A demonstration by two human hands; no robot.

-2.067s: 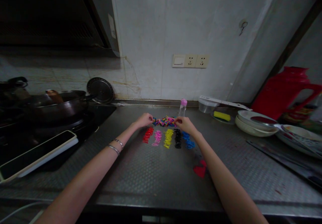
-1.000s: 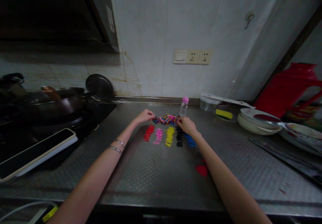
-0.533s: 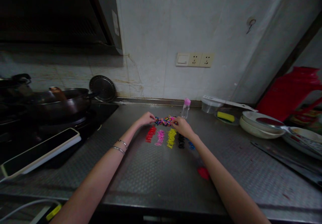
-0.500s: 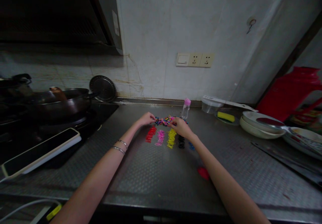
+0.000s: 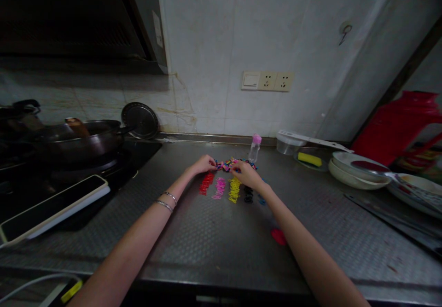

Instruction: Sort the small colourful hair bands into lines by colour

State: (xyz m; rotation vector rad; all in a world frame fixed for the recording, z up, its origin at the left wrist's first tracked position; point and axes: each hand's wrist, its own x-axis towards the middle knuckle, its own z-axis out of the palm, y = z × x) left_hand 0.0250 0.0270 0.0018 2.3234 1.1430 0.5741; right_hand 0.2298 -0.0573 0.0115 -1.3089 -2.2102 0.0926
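A mixed heap of small coloured clips lies on the steel counter. In front of it run sorted rows: red, pink, yellow, black and blue. My left hand rests at the heap's left end, fingers curled in a pinch. My right hand reaches into the heap from the right, fingers pinched together above the yellow row. What either pinch holds is too small to make out. Two bracelets circle my left wrist.
A small bottle with a pink cap stands behind the heap. A red piece lies beside my right forearm. A wok and a tablet occupy the stove at left. Bowls, a sponge and a red jug sit at right.
My right hand has slid leftward across the heap, from above the black row to above the yellow one. My left hand stays at the heap's left end.
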